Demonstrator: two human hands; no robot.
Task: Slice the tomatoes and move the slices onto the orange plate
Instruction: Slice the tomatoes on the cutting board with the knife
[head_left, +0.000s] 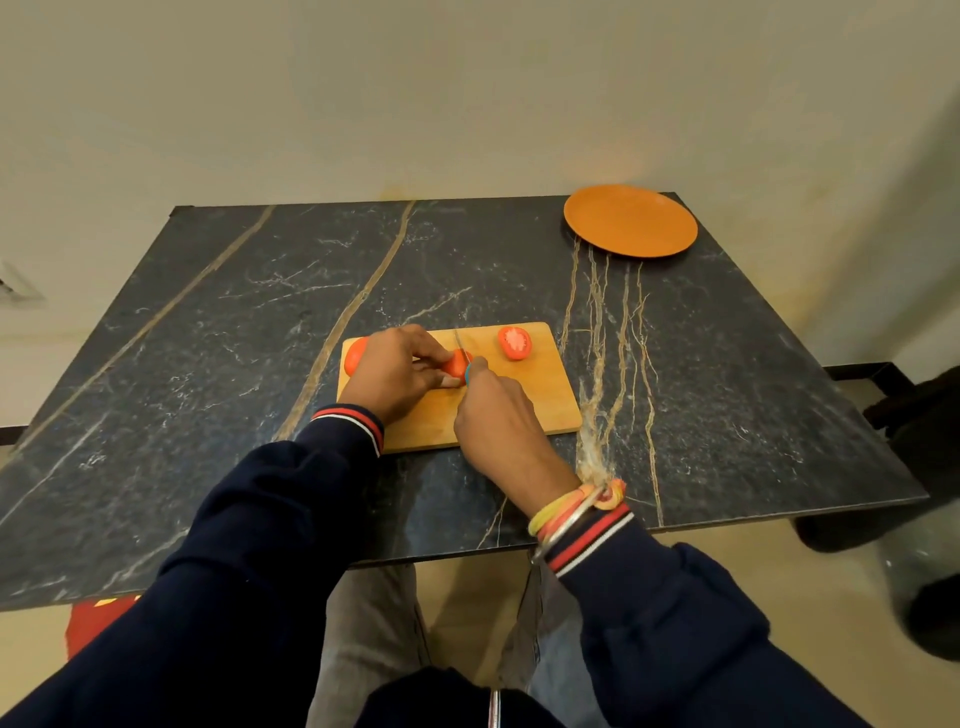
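left hand (396, 375) is pinching a tomato piece (457, 364) mid cutting board (545, 400); right hand (493, 415) is gripping the knife (460, 344); orange plate (630, 220) is sitting at the table's (208, 322) far-right corner, well apart.

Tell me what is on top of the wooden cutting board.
A cut tomato half, a tomato piece under the knife, another tomato partly hidden by the left hand. Anything under the hands is unseen.

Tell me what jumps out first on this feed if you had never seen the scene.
Both hands meet at the wooden cutting board near the table's front edge: the left hand steadies a tomato while the right hand works a knife into it. A cut tomato half lies face up on the board's far right, and the orange plate sits bare at the far right corner of the dark marble table.
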